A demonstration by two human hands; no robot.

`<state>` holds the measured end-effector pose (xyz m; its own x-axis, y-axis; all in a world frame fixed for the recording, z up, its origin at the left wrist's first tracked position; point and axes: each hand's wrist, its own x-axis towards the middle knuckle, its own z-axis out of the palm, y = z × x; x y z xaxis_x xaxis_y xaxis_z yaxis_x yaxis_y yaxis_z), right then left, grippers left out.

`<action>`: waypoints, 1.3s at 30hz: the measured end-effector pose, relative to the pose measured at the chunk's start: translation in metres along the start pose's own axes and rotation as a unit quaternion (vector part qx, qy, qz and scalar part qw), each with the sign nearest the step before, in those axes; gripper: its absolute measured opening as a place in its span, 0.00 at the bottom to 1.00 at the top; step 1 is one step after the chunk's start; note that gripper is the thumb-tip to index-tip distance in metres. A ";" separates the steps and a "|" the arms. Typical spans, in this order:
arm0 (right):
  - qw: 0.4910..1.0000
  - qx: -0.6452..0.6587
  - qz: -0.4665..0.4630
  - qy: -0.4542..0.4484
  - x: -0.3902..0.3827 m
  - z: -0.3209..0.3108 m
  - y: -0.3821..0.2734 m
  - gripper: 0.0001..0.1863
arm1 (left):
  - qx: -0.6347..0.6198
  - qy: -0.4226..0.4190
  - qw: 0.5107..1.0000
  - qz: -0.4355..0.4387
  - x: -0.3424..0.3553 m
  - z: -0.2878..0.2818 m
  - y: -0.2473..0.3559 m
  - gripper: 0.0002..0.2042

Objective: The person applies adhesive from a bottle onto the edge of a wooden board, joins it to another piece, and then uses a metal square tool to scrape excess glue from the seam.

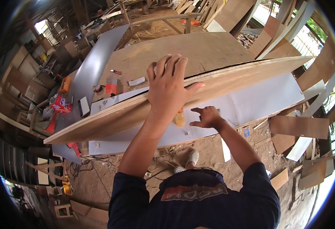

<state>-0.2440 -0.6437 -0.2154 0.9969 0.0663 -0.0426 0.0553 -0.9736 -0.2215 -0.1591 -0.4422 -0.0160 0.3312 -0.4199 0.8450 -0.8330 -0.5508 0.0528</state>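
My left hand [167, 86] is closed over the upper edge of a long plywood board [247, 77], its fingers on the far side and its thumb on the near face. The board stands tilted on edge across the workbench. Below it lies a white sheet [264, 100]. A small bottle of yellowish liquid [180, 120] with an orange top stands on that sheet, close under my left wrist. Just right of the bottle is my right hand [207, 117], thumb and forefinger spread, not touching it. Its other fingers are partly hidden.
Beyond the board, the brown bench top [167, 49] holds an orange-red box [111, 87] and a small white block [137, 81]. A red carton [60, 104] sits at the left. Wood offcuts [299, 126] lie at the right; cables [95, 170] cross the dirt floor.
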 end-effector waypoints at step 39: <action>0.991 -0.036 -0.111 0.070 -0.045 -0.147 0.048 0.25 | 0.033 0.189 0.959 0.211 -0.058 -0.013 0.019 0.02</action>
<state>-0.2776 -0.7252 -0.0812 0.9572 0.2554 0.1360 0.2737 -0.9517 -0.1391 -0.1999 -0.4188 -0.0575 -0.2232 -0.3312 0.9168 -0.8234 -0.4393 -0.3592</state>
